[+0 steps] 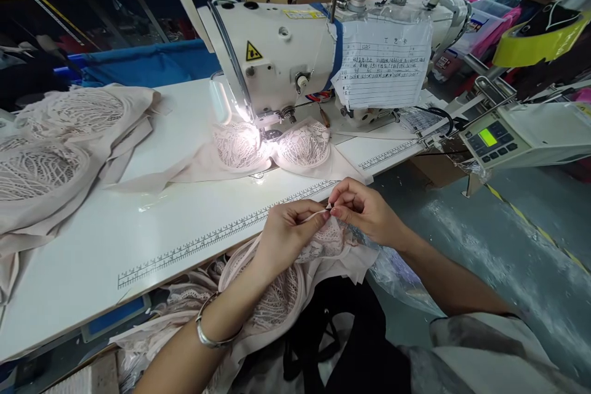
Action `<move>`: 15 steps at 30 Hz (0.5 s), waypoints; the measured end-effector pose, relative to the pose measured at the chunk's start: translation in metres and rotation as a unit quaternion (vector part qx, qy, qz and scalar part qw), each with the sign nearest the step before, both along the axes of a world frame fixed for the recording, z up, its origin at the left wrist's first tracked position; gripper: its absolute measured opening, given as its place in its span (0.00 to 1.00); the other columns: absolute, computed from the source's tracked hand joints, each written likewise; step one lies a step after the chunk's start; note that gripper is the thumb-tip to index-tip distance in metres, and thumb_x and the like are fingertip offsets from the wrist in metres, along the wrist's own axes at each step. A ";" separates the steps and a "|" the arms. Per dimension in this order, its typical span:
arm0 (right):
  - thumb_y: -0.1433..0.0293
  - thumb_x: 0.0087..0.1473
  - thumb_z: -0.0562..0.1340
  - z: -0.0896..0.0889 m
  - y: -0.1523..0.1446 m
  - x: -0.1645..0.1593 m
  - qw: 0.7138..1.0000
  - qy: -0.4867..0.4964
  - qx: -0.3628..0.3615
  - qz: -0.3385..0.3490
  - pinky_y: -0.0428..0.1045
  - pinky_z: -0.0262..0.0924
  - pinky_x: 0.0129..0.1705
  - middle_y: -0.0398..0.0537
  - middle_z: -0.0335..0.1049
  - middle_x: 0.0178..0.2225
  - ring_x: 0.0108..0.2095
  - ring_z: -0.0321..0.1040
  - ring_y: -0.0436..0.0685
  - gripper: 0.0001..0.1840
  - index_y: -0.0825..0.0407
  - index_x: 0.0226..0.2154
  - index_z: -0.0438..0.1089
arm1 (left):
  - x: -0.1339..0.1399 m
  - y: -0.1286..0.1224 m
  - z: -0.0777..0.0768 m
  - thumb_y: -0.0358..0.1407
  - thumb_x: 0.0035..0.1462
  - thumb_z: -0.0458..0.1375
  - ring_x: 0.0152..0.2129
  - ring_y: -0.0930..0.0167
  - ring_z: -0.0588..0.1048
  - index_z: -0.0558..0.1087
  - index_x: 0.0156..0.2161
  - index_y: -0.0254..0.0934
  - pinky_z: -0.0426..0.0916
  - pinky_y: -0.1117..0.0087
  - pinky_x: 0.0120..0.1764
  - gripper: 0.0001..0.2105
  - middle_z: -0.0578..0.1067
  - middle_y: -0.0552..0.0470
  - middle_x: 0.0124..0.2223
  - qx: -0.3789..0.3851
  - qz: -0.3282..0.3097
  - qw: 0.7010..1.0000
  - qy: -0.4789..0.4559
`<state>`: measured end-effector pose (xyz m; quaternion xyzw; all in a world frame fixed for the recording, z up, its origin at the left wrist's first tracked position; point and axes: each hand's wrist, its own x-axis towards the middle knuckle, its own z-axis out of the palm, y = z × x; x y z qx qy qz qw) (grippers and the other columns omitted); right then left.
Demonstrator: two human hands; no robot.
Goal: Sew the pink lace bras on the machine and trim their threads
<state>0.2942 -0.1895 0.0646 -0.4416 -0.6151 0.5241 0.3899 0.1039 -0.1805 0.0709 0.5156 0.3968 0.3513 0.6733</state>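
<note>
Over my lap, just off the table's front edge, my left hand (295, 228) pinches the edge of a pale pink lace bra (279, 298). My right hand (362, 209) meets it there, thumb and fingertips closed around a small dark bit at the same spot. What that dark bit is, I cannot make out. The bra hangs down below both hands, its lace cups showing. Another pale pink bra (302, 148) lies under the lit needle area of the white sewing machine (272, 43), its band stretched left across the table.
More pink bras (69, 141) are stacked at the table's left. A printed ruler (221, 231) runs along the front edge of the white table (115, 221). A handwritten sheet (383, 64) hangs on the machine; a control panel (494, 138) stands at right.
</note>
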 end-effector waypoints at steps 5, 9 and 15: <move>0.50 0.59 0.64 -0.005 0.002 0.004 0.996 0.048 -0.009 -0.073 0.45 0.46 0.23 0.34 0.56 0.20 0.20 0.50 0.47 0.20 0.50 0.36 0.67 | -0.002 0.000 -0.003 0.44 0.52 0.66 0.16 0.80 0.51 0.79 0.31 0.33 0.44 0.75 0.19 0.14 0.61 0.59 0.18 0.002 -0.001 1.000 0.013; 0.42 0.61 0.54 0.002 0.002 0.000 0.999 0.004 0.012 -0.046 0.46 0.47 0.24 0.37 0.55 0.22 0.22 0.50 0.47 0.30 0.52 0.33 0.69 | 0.001 -0.003 -0.008 0.45 0.55 0.64 0.15 0.79 0.52 0.76 0.32 0.34 0.46 0.77 0.19 0.13 0.61 0.61 0.18 0.026 0.009 0.999 0.040; 0.49 0.57 0.65 0.014 -0.003 -0.010 0.993 -0.078 0.056 -0.063 0.46 0.52 0.25 0.39 0.63 0.24 0.23 0.57 0.48 0.23 0.51 0.27 0.67 | 0.000 -0.006 -0.012 0.40 0.59 0.60 0.15 0.78 0.54 0.67 0.36 0.39 0.50 0.77 0.22 0.08 0.63 0.64 0.18 0.124 0.020 0.985 0.119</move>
